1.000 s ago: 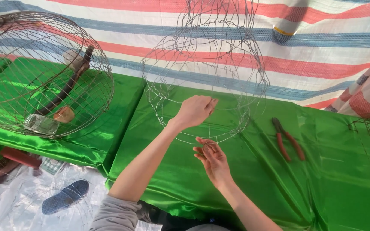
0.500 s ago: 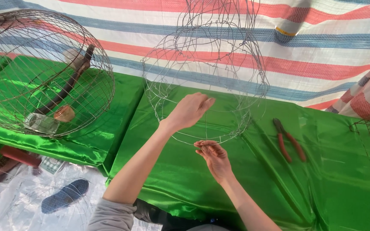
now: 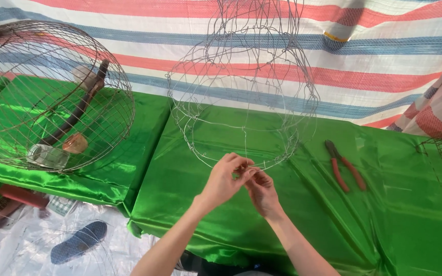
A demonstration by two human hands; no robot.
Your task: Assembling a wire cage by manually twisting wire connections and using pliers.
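Wire cage (image 3: 241, 92), thin mesh, both hands pinching rim

1. Both forearms are bare from the lower edge of the view up to the wrists, with no sleeve showing.
2. The left hand (image 3: 224, 181) wears no glove, ring or band.
3. The right hand (image 3: 262, 192) is likewise ungloved and plain.
4. Neither wrist carries a watch or strap.

Table draped in shiny green cloth (image 3: 221, 204) carries a bare wire frame (image 3: 241, 92) at center, a domed wire cage (image 3: 52, 97) far left, red-handled pliers (image 3: 345, 166) right.
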